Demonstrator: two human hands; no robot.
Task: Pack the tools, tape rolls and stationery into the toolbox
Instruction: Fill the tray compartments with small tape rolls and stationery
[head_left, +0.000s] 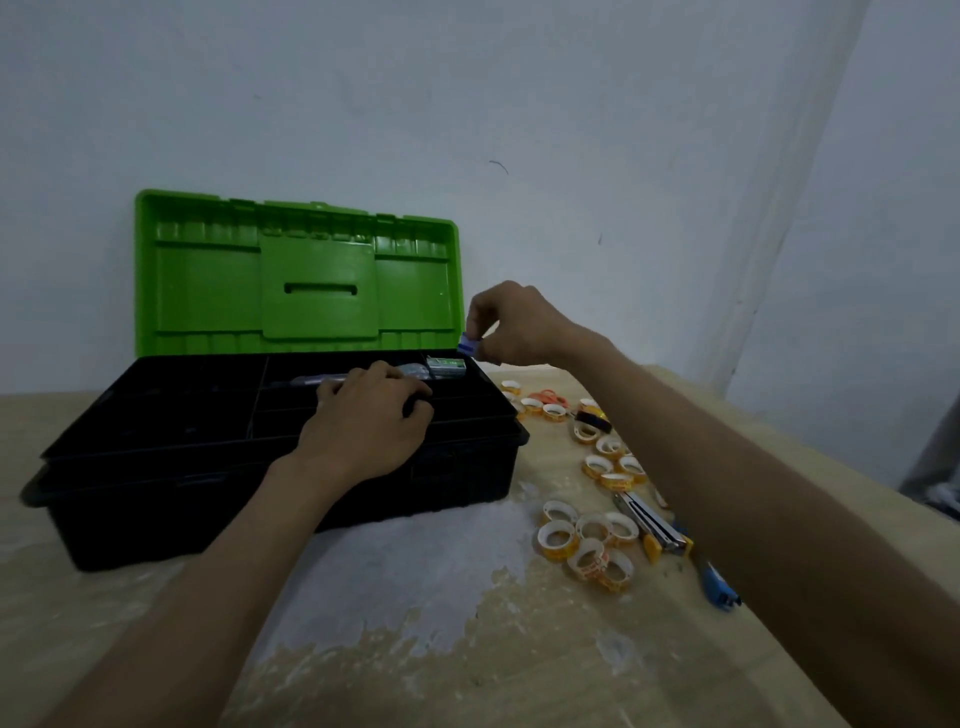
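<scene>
A black toolbox (156, 488) stands open on the table with its green lid (208, 291) upright against the wall. My left hand (366, 423) rests on the black tray inside, fingers curled over a small dark item I cannot identify. My right hand (511, 325) hovers above the box's back right corner, pinching a small blue and white box (468, 344). A green staple box (445, 364) and a silvery tool (311, 383) lie in the tray's back compartments. Several yellow tape rolls (589, 540) lie on the table to the right.
Right of the toolbox lie orange scissors (551, 398), a black tape roll (592, 420), a stapler (649, 525) with a yellow cutter (652, 548), and a blue tool (719, 584) partly under my right forearm. The wall stands close behind the lid.
</scene>
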